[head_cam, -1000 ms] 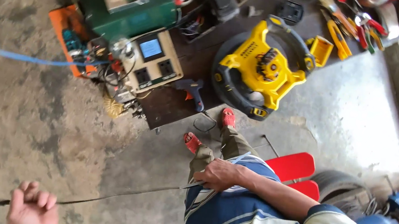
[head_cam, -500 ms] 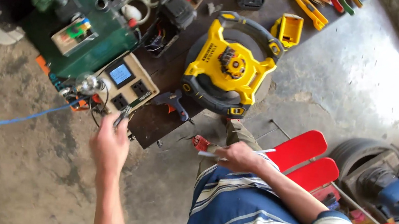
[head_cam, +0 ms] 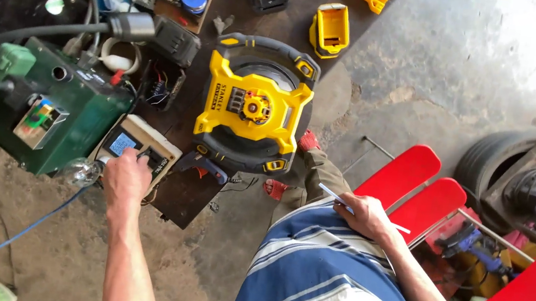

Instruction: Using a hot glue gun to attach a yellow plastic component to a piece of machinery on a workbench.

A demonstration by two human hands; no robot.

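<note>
Roughly left to right: green box (head_cam: 55, 112) far left on floor. Beige meter unit (head_cam: 137, 150) just right of it, long axis running up-left to down-right. Left hand (head_cam: 126, 180) on its near edge, fingers curled onto front panel, nearer hand by far. Yellow-black reel (head_cam: 257, 104) beyond, right of meter. Right hand (head_cam: 366, 215) rests on knee, fingers pinching thin white rod (head_cam: 344, 204), well apart from meter.

Two hands (head_cam: 126, 177), three red chair slats (head_cam: 400, 171), one yellow reel (head_cam: 255, 104).

Left hand (head_cam: 126, 180) fingertips hidden on beige meter box (head_cam: 137, 148).
</note>
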